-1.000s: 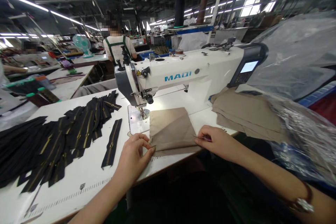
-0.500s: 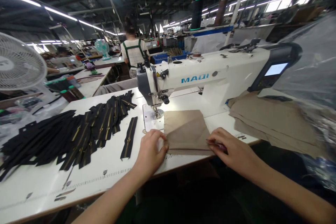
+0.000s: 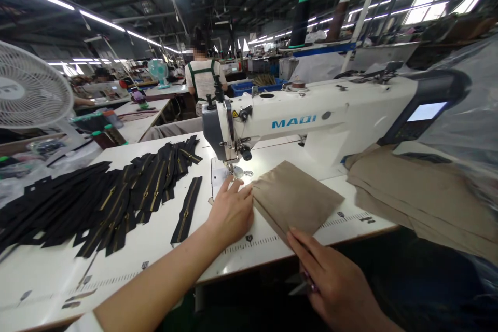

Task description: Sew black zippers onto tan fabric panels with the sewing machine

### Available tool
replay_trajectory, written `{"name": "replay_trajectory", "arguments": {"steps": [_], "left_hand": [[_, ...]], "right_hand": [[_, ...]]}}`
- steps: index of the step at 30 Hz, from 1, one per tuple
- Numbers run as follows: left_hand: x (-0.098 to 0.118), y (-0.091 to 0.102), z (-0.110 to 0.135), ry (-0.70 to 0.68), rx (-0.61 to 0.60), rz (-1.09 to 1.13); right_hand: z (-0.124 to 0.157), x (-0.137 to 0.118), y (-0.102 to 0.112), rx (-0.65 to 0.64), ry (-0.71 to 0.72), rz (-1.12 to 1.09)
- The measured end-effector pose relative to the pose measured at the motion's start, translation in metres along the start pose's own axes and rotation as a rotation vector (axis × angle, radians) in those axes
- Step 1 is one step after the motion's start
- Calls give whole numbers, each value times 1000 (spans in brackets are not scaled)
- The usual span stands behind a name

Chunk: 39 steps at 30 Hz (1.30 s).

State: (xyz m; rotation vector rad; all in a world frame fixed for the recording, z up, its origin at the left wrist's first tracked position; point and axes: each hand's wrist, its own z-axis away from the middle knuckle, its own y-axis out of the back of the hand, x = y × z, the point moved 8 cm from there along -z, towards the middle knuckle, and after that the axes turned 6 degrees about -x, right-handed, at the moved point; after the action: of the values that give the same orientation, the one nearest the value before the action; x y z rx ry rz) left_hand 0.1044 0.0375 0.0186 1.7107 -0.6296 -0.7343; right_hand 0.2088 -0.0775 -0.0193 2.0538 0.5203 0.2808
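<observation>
Tan woven fabric piece (image 3: 295,199), flat and four-sided, lies centre frame on smooth white table (image 3: 155,249). Flat left hand (image 3: 231,212), fingers loosely spread, presses its left edge. Bottom centre, right hand (image 3: 334,285) touches near corner, curled round small purple-metal tool (image 3: 307,284).

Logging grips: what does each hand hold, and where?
Right hand: small tool in the palm, fingers on the tan cloth, near corner. Left hand: flat at its left edge, holding nothing.
</observation>
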Motion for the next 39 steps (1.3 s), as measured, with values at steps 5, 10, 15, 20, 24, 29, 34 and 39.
{"name": "replay_trajectory", "arguments": {"steps": [5,10,15,20,24,29,34,39], "left_hand": [[-8,-6,-16,138,-69,103],[4,-14,-18,168,-256,151],[8,-20,-15,143,-274,188],[4,-20,-13,146,-250,217],[0,-21,-13,145,-282,228],[-6,-23,-11,126,-287,258],[-7,-26,-10,113,-300,285],[-5,-28,-7,110,-317,346]], "right_hand": [[5,-18,-16,2,76,23],[-11,-4,4,5,98,-142],[-79,53,6,-113,-45,-312],[-100,98,-49,-352,-7,-131],[-84,145,-53,-393,-181,126],[-99,117,-23,-320,-45,120],[-116,45,-30,-317,268,-293],[-105,44,-57,-424,236,-290]]}}
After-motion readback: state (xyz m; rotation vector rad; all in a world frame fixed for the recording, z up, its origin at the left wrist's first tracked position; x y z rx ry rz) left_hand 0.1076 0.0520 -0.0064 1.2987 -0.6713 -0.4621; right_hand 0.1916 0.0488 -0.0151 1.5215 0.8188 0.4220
